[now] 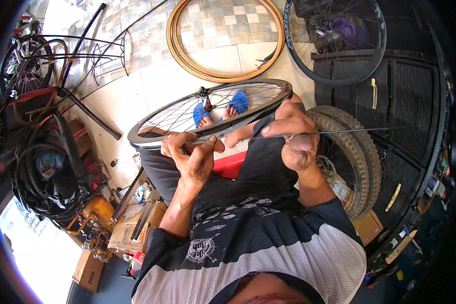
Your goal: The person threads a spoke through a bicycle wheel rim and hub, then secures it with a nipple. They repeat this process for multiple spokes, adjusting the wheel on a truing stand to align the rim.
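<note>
A spoked bicycle wheel (137, 133) with a dark rim leans across my knees, its black hub (203, 92) away from me. My left hand (193, 158) is closed at the rim's near edge, thumb and fingers pinching a thin grey strip (240, 125) that runs along the rim. My right hand (296, 137) is closed, palm up, with curled fingers pinching a long thin dark strand (357, 130). The strand sticks out to the right, nearly straight. Whether strip and strand are one piece, I cannot tell.
Two tan tyres (173, 38) lie on the floor ahead. Another wheel (357, 81) leans at the back right, by a dark cabinet (408, 96). Knobby tyres (362, 175) stand beside my right arm. At left are bicycle frame tubes (88, 114), piled black tyres (48, 167) and a cardboard box (129, 230).
</note>
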The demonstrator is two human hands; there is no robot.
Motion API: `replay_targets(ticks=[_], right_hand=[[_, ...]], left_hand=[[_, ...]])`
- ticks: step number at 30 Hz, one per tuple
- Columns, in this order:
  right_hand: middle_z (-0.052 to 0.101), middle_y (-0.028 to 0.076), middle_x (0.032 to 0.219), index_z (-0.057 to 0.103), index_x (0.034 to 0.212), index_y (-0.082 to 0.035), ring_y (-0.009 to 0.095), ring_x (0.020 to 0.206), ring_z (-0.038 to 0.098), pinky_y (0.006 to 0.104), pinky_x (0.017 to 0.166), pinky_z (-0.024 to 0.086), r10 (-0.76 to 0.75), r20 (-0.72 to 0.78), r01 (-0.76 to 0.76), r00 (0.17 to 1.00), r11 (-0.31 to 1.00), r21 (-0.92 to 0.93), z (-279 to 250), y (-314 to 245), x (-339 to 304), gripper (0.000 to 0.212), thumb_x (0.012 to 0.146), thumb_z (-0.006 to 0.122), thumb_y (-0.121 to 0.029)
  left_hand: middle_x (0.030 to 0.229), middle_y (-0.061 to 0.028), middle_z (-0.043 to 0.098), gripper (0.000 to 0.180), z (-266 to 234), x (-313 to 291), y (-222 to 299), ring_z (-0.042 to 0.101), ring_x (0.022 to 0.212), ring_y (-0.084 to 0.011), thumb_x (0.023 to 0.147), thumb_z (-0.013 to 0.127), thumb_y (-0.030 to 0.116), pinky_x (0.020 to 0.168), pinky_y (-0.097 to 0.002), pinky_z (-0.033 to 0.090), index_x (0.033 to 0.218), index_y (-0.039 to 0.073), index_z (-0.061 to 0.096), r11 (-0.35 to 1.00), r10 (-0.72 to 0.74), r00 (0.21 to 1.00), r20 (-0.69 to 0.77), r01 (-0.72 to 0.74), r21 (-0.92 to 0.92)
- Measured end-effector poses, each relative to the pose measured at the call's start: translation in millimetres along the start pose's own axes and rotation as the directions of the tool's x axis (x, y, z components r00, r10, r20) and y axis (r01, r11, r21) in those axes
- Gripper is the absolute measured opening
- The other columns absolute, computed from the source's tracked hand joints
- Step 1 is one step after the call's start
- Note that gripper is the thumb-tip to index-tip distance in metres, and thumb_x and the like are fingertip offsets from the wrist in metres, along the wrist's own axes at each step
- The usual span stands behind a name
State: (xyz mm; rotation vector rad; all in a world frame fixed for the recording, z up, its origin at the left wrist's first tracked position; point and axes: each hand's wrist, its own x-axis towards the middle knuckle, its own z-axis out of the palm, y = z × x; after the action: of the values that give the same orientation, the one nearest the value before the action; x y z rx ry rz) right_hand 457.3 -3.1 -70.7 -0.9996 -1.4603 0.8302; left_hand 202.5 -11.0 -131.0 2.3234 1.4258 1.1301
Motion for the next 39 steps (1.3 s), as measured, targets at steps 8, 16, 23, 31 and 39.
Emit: replay_targets(ticks=[8,16,23,31,39], right_hand=[[0.067,0.010,0.080,0.065,0.098,0.000,0.021,0.070,0.067,0.0319,0.065,0.053,0.048,0.086,-0.034,0.995,0.987,-0.155,-2.9,-19.7,-0.9,0.028,0.110,0.060,-0.025],[0.063,0.008,0.079,0.062,0.100,-0.005,0.030,0.069,0.065,0.0390,0.062,0.052,0.007,0.176,0.032,0.984,0.976,-0.214,11.1,-11.4,-6.1,0.013,0.103,0.069,-0.016],[0.066,0.011,0.085,0.062,0.101,-0.004,0.034,0.075,0.067,0.0415,0.064,0.053,0.006,0.174,0.039,0.985,0.966,-0.255,15.5,-4.3,-5.6,0.015,0.099,0.072,-0.014],[0.065,0.010,0.086,0.064,0.099,-0.004,0.033,0.077,0.067,0.0421,0.065,0.054,0.016,0.197,0.046,0.980,0.951,-0.307,21.0,-3.4,-5.2,0.014,0.094,0.075,-0.010],[0.065,0.009,0.085,0.066,0.100,-0.006,0.032,0.077,0.067,0.0414,0.064,0.054,0.017,0.231,0.079,0.973,0.914,-0.398,26.6,-0.4,-4.8,0.014,0.096,0.073,-0.017]], left_hand=[[0.103,-0.0081,0.062,0.030,0.5,-3.5,1.9,0.056,0.099,-0.0279,0.067,0.093,0.007,0.090,-0.0441,0.035,0.089,0.017,0.075,1.000,-0.015,0.999,-0.031,0.015,0.023],[0.110,-0.0064,0.059,0.031,3.0,-11.2,-2.8,0.052,0.105,-0.0289,0.067,0.093,0.009,0.093,-0.0447,0.033,0.090,0.021,0.077,0.999,-0.033,0.999,-0.022,0.034,0.017],[0.109,-0.0058,0.060,0.030,4.8,-12.0,-2.3,0.052,0.105,-0.0286,0.066,0.093,0.010,0.092,-0.0443,0.033,0.088,0.020,0.076,0.999,-0.040,0.999,-0.034,0.041,0.018],[0.104,-0.0058,0.061,0.029,3.8,-7.4,1.8,0.054,0.101,-0.0271,0.067,0.093,0.009,0.090,-0.0436,0.034,0.087,0.018,0.075,0.999,-0.046,0.998,-0.051,0.047,0.019],[0.111,-0.0067,0.059,0.030,3.1,-11.8,-0.6,0.051,0.106,-0.0296,0.069,0.092,0.010,0.093,-0.0476,0.033,0.092,0.020,0.075,0.999,-0.049,0.999,-0.011,0.050,0.011]])
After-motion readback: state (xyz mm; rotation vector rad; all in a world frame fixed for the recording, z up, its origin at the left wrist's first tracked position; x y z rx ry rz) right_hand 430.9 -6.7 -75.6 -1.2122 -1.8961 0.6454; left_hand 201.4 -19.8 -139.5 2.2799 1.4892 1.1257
